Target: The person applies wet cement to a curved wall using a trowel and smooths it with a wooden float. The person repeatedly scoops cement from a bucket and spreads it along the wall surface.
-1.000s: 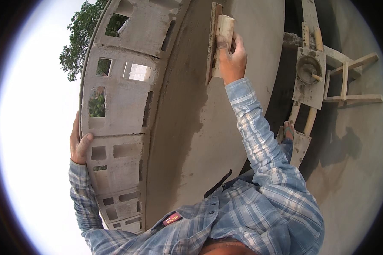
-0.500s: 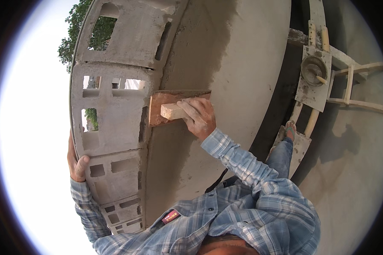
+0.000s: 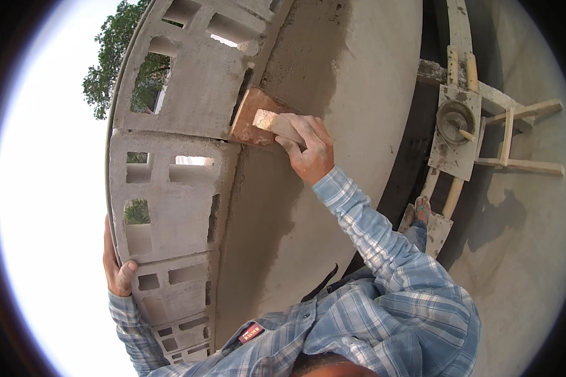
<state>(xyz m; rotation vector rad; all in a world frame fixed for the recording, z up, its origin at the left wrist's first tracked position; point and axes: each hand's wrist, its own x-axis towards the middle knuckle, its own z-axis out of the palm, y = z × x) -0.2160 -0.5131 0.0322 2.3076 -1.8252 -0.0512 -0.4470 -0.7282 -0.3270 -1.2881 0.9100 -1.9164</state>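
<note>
My right hand grips the pale block handle of a wooden float, its fingers wrapped over the handle. The float's reddish-brown board lies tilted against a dark, damp band of mortar on the wall face, its left corner at the edge of the hollow concrete blocks. My left hand is hooked round the outer left edge of the blocks, thumb on the near side; its other fingers are mostly hidden behind. Both sleeves are blue plaid.
Lower down on the right, a round bucket with a pale handle in it sits on a stained board over wooden poles. A ladder-like timber frame juts out beside it. My sandalled foot stands on another board.
My right hand has pushed the float farther up the picture along the damp band and turned it at a slant. The left hand keeps its hold on the block edge.
</note>
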